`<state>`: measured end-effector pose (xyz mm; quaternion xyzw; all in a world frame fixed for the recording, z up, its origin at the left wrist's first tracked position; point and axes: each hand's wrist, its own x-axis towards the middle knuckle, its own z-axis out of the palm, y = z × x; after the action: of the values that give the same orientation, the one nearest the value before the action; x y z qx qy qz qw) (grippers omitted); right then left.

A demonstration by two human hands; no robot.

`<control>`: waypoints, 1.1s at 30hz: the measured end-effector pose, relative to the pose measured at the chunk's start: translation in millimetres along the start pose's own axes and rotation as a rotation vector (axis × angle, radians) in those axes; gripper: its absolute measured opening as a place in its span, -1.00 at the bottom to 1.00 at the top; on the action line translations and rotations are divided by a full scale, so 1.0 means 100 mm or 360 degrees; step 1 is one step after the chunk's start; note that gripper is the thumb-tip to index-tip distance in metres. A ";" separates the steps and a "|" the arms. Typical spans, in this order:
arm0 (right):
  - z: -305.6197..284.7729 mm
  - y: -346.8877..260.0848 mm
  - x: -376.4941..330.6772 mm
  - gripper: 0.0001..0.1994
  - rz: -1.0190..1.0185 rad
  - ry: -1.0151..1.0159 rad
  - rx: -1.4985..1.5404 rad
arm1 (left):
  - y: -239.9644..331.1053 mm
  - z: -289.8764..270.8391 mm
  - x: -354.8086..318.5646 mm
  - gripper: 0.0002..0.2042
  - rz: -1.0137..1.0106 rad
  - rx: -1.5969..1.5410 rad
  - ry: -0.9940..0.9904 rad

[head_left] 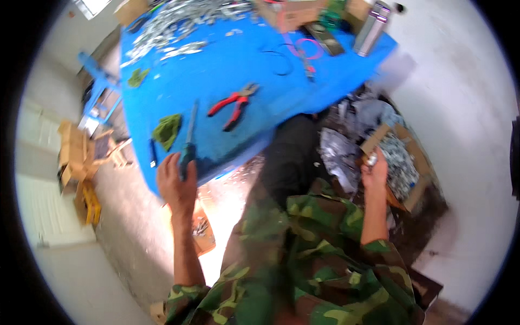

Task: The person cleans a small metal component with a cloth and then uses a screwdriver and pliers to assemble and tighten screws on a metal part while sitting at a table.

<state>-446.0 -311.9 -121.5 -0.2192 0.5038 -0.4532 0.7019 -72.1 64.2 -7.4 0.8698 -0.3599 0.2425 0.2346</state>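
At the near edge of the blue-covered table [254, 59], my left hand [179, 184] has its fingers apart beside the dark green handle of a screwdriver [189, 130]. The handle end lies between thumb and forefinger; whether they touch it I cannot tell. To my right, my right hand [375, 174] is closed on a small whitish metal piece [371, 159]. It is at the left rim of a cardboard box [416, 149] filled with silvery metal pieces [399, 168]. Red-handled pliers [235, 104] lie to the right of the screwdriver.
A green cloth [167, 131] lies left of the screwdriver. Toward the far side are a heap of silvery parts [184, 24], a pink cord [311, 50] and an upright metal flask [372, 30]. A crumpled plastic bag [338, 154] sits beside the box; a blue chair [100, 81] stands left.
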 end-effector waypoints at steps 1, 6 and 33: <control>-0.07 0.07 0.10 -0.83 -0.0043 0.0024 0.0091 | 0.06 -0.08 -0.06 -0.64 0.0017 -0.0023 0.0026; -0.04 0.07 0.02 -0.82 -0.0109 -0.0015 0.0047 | 0.35 -0.29 -0.37 -0.70 0.0163 -0.0207 -0.0036; -1.58 1.34 -0.09 -0.64 -0.0273 0.0820 -0.1754 | 1.13 2.13 -0.56 -0.79 -0.0440 -0.0806 -0.1633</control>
<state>-534.4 -214.7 -281.8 -0.4730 0.7981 -0.2193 0.3022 -137.4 -102.5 -178.7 0.8317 -0.3573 -0.3360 0.2603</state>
